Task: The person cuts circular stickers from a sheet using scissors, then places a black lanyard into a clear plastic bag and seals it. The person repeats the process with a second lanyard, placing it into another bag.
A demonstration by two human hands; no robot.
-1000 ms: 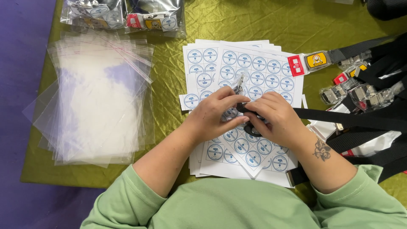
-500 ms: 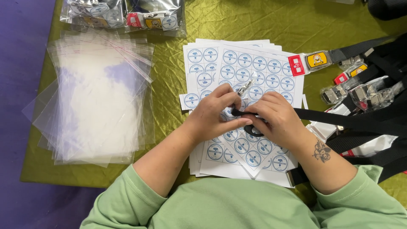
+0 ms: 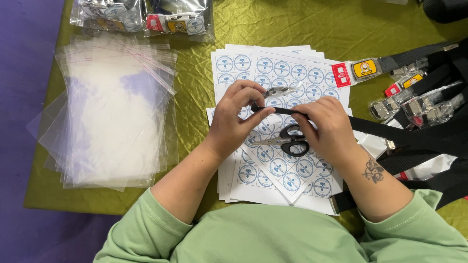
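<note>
Two hands meet over the stack of sticker sheets (image 3: 292,73) on the bench (image 3: 273,24). Left hand (image 3: 236,122) — fingers pinched together on the free end of a black strap (image 3: 280,111). Right hand (image 3: 329,129) — fingers closed on the same strap just beside. Strap's long axis runs left–right, free end pointing left, the rest trailing off right. Small black-handled scissors (image 3: 285,142) lie beneath on the sheets, blades pointing left. Clear plastic bags (image 3: 112,112) stacked at left; metal buckles (image 3: 414,104) at right.
</note>
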